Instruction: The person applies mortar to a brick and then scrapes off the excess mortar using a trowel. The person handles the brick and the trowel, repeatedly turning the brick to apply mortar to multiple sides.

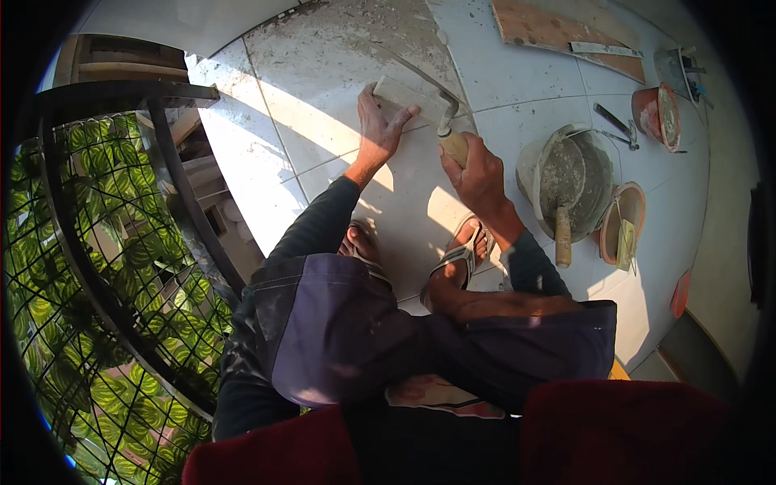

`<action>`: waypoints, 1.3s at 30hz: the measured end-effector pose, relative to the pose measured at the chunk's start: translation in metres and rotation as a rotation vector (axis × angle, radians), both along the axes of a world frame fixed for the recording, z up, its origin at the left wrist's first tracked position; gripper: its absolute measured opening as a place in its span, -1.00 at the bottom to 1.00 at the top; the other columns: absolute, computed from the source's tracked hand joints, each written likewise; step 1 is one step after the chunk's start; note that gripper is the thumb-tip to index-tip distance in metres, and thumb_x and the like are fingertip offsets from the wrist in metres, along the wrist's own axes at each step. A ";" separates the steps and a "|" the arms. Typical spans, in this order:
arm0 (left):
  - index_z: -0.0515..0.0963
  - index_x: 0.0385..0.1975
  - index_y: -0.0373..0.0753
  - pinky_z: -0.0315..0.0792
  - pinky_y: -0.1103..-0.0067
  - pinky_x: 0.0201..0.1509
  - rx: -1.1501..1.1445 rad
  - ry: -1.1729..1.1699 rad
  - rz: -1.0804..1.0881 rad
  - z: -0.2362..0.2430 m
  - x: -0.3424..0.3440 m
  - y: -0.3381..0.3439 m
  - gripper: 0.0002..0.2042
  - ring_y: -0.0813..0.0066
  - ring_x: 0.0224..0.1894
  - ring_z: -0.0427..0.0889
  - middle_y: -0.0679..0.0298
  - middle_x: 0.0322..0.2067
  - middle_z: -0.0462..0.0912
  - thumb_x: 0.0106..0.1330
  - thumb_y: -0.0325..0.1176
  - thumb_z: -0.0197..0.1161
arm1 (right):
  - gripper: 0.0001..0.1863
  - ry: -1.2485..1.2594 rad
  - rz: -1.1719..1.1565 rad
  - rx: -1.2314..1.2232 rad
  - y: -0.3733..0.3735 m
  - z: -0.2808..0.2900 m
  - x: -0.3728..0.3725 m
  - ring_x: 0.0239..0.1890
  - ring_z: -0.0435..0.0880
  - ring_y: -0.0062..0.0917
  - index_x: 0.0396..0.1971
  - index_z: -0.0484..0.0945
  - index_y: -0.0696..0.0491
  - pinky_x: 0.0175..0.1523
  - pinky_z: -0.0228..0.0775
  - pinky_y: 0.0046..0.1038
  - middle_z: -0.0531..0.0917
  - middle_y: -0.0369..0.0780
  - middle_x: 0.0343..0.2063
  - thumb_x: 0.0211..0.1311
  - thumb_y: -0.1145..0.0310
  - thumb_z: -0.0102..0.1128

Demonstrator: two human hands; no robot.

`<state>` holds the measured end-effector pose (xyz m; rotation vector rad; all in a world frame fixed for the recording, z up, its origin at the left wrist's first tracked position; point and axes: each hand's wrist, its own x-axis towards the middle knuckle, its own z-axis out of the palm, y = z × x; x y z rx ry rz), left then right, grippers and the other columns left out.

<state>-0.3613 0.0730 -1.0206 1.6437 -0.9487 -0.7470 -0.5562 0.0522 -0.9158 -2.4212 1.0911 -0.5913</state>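
My left hand (380, 133) grips a narrow pale strip (404, 94) at the upper middle, fingers over its left end and thumb on its near edge. My right hand (477, 174) is closed round the wooden handle of a trowel (447, 121), whose cranked metal neck and long thin edge lie along the strip's right and far side. I cannot make out whether metal and strip touch. Both hands are over dusty white floor tiles (287, 113), above my sandalled feet.
At right stand a mortar bucket (533, 174) with a wooden-handled tool, terracotta pots (647, 113), a metal tool (614, 121) and a grey container (671, 77). A board (558, 40) with a strip lies at top right. Black railing with mesh (172, 194) and foliage borders the left.
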 end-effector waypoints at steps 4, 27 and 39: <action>0.14 0.30 -0.49 0.28 0.23 0.29 0.020 -0.009 -0.001 -0.001 -0.002 -0.002 -0.08 -0.06 0.18 0.34 -0.17 0.14 0.31 0.17 0.02 0.51 | -0.63 0.302 -0.040 0.173 -0.014 -0.005 0.001 -0.44 0.71 0.02 -0.11 0.45 0.22 -0.37 0.58 -0.17 0.67 0.07 -0.48 0.30 0.28 0.35; 0.15 0.29 -0.51 0.25 0.26 0.33 0.044 -0.029 -0.009 -0.001 0.001 0.000 -0.10 0.00 0.24 0.36 -0.14 0.15 0.33 0.21 0.02 0.49 | -0.61 -0.033 -0.101 0.093 -0.015 0.022 0.009 -0.42 0.75 -0.03 -0.29 0.44 0.17 -0.39 0.59 -0.14 0.68 0.08 -0.51 0.28 0.13 0.32; 0.12 0.29 -0.52 0.19 0.20 0.37 -0.004 0.009 -0.024 -0.003 0.000 -0.002 -0.07 -0.11 0.27 0.28 -0.20 0.16 0.29 0.18 0.03 0.50 | -0.61 -0.080 -0.074 0.025 -0.020 0.003 0.006 -0.43 0.72 0.05 -0.25 0.48 0.22 -0.31 0.57 -0.09 0.67 0.12 -0.51 0.33 0.13 0.27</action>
